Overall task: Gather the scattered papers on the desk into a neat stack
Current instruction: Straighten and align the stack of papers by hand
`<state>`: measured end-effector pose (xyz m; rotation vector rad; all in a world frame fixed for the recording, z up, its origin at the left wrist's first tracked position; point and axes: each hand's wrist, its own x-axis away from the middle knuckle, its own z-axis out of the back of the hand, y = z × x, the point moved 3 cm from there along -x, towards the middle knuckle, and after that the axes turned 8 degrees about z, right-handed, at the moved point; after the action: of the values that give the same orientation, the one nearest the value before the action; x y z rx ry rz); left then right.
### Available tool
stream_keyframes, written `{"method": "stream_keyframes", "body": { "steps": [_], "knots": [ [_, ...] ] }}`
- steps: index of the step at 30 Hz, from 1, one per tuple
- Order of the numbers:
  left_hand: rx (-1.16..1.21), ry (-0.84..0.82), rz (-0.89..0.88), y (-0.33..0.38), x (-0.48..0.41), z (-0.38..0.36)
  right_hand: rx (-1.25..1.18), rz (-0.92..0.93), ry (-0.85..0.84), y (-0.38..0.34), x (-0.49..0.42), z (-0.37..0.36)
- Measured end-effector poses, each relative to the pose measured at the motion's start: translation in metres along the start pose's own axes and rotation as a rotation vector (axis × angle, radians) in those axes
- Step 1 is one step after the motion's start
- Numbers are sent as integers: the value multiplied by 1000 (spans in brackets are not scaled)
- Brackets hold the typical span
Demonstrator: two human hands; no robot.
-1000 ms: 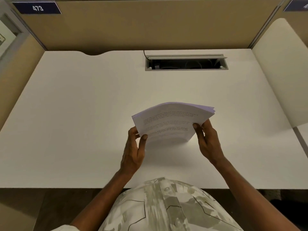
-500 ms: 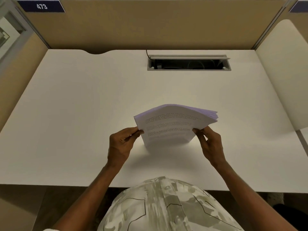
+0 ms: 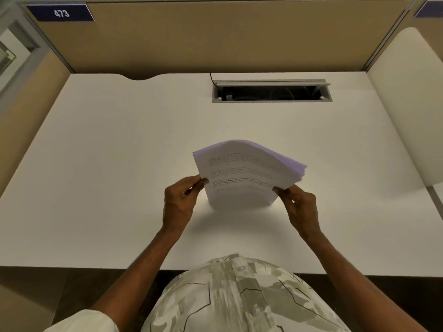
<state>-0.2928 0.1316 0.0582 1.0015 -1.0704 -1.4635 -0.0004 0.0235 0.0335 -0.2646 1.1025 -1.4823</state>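
White printed papers [image 3: 242, 178], lavender along the fanned upper edges, held as one sheaf near the middle of the white worktop [image 3: 107, 164], a little toward the near edge. Stands roughly upright on its lower edge, which seems to meet the worktop, though blur hides the contact. Faces the wearer with the printed side, text lines running left to right and dipping slightly rightward; long axis hard to judge in the foreshortened view. Bows at the top, curling away toward the far partition, sheets splayed at the upper right corner. Pinched at the left side edge by the left hand [image 3: 179, 202], thumb tip on the printed face; pinched at the lower right edge by the right hand [image 3: 300, 207]. Beyond, a grey cable slot [image 3: 271, 99] sunk in the worktop's far side, lid raised. Tan partition panel [image 3: 215, 37] behind and at the left, blue plate [image 3: 61, 13] reading 473, pale rounded divider [image 3: 407, 104] at the right.
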Motion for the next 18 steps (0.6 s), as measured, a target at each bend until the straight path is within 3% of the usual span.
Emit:
{"method": "stream_keyframes", "body": {
  "steps": [8, 14, 18],
  "knots": [
    [-23, -19, -124, 5, -2, -1, -26, -14, 29, -2, -4, 2],
    [5, 9, 55, -11, 0, -6, -71, -114, 7, 9, -3, -5],
    [122, -12, 129, -6, -5, -5, -246, -213, 8, 6, -14, -3]
  ]
}}
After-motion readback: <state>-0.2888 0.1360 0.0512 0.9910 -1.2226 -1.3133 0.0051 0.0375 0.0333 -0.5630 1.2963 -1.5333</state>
